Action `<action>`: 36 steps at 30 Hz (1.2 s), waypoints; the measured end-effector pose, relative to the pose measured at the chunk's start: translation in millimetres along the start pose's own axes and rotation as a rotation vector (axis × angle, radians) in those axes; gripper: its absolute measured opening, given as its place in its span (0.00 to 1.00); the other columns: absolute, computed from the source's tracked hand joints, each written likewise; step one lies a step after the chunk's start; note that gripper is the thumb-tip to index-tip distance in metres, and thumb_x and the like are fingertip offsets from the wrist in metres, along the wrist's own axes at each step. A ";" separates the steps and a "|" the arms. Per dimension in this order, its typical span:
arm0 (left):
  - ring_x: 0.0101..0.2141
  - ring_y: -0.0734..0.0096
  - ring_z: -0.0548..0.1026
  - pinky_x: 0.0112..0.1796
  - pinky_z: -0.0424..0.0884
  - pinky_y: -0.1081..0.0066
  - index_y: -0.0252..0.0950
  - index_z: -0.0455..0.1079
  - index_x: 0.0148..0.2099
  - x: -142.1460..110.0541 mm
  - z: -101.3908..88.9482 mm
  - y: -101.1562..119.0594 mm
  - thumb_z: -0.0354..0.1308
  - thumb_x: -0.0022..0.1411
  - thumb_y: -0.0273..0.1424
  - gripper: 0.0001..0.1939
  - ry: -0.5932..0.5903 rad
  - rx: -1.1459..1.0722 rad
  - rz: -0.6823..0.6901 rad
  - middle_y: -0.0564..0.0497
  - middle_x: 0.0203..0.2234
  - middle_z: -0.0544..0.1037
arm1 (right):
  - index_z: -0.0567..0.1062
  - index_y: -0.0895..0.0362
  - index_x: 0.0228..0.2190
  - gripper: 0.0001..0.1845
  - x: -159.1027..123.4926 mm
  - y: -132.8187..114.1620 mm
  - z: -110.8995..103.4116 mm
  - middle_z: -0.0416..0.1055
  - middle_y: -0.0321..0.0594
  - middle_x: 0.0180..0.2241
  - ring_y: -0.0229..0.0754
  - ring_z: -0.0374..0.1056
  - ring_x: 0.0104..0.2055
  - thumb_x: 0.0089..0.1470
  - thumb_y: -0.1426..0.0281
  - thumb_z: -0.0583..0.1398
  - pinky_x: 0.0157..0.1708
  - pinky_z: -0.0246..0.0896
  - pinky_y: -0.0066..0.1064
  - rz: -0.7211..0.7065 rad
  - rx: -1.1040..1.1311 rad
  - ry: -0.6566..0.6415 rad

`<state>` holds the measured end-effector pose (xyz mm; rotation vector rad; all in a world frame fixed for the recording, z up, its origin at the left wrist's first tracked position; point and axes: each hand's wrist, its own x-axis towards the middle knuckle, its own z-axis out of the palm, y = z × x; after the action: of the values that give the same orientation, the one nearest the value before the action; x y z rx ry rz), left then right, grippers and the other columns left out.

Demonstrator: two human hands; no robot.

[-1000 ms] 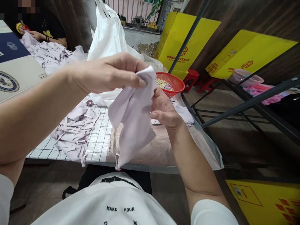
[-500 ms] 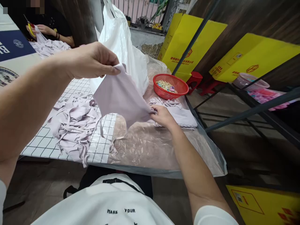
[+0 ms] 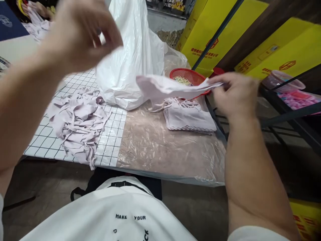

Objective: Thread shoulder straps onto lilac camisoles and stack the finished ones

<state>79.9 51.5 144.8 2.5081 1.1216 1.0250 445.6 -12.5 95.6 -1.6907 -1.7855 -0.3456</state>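
Slightly blurred, my left hand (image 3: 87, 36) is raised above the left of the table, thumb and fingers curled together with nothing showing between them. My right hand (image 3: 233, 93) pinches one end of a pale lilac cloth piece (image 3: 170, 87), holding it over the table's right side. The cloth stretches leftward from my fingers, its other end loose, with thin ties hanging. Below it lies a neat stack of matching cloth pieces (image 3: 189, 118) with scalloped edges and ties bunched at the back. On the left, a tangled heap of the same pieces (image 3: 77, 124) covers part of the grid-patterned tablecloth (image 3: 107, 150).
A large white plastic bag (image 3: 125, 67) stands at the back middle. Partly behind the held cloth is a red basket (image 3: 190, 75) of small items. Dark metal bars (image 3: 218, 33) and yellow boxes (image 3: 225, 36) border the right. Another person's hands (image 3: 37, 10) hold cloth at the far left.
My left hand has let go of the cloth and risen. My right hand has swung right and up, carrying the cloth across and uncovering the stack.
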 end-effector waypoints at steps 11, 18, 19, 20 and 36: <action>0.58 0.42 0.64 0.55 0.66 0.45 0.31 0.57 0.67 -97.0 246.3 -4.7 0.74 0.46 0.38 0.50 -0.337 -0.112 -0.036 0.32 0.61 0.62 | 0.81 0.56 0.35 0.10 -69.2 -17.3 28.0 0.81 0.39 0.34 0.43 0.76 0.36 0.55 0.71 0.58 0.41 0.69 0.34 -0.084 0.278 -0.212; 0.39 0.59 0.73 0.44 0.70 0.59 0.34 0.76 0.34 -87.6 242.6 -16.4 0.58 0.60 0.31 0.07 -0.199 -0.297 -0.257 0.45 0.33 0.78 | 0.79 0.55 0.33 0.05 -59.1 -17.2 -35.6 0.78 0.37 0.31 0.40 0.73 0.33 0.54 0.68 0.63 0.36 0.69 0.33 -0.034 0.422 0.027; 0.35 0.62 0.73 0.41 0.71 0.61 0.34 0.76 0.32 -88.2 227.7 -22.7 0.59 0.60 0.35 0.10 -0.205 -0.404 -0.264 0.46 0.30 0.77 | 0.79 0.54 0.32 0.05 -59.2 -10.1 -42.0 0.78 0.38 0.32 0.40 0.73 0.33 0.54 0.67 0.63 0.36 0.69 0.33 -0.013 0.445 0.064; 0.33 0.64 0.73 0.38 0.71 0.63 0.34 0.76 0.32 -88.5 210.7 -28.8 0.60 0.59 0.39 0.13 -0.203 -0.518 -0.278 0.48 0.29 0.77 | 0.79 0.53 0.32 0.04 -59.3 -1.8 -45.9 0.78 0.38 0.32 0.40 0.73 0.33 0.54 0.66 0.64 0.36 0.69 0.33 0.011 0.469 0.097; 0.53 0.57 0.70 0.47 0.68 0.58 0.35 0.75 0.42 33.7 27.9 3.5 0.62 0.62 0.34 0.09 0.091 -0.406 -0.400 0.53 0.38 0.73 | 0.75 0.59 0.36 0.06 34.2 66.6 25.0 0.75 0.44 0.36 0.32 0.67 0.29 0.60 0.72 0.58 0.29 0.61 0.26 0.319 0.583 0.274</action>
<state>116.5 75.7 143.1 1.8482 1.2274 1.1208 504.3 38.5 81.7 -1.3909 -1.2310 0.0802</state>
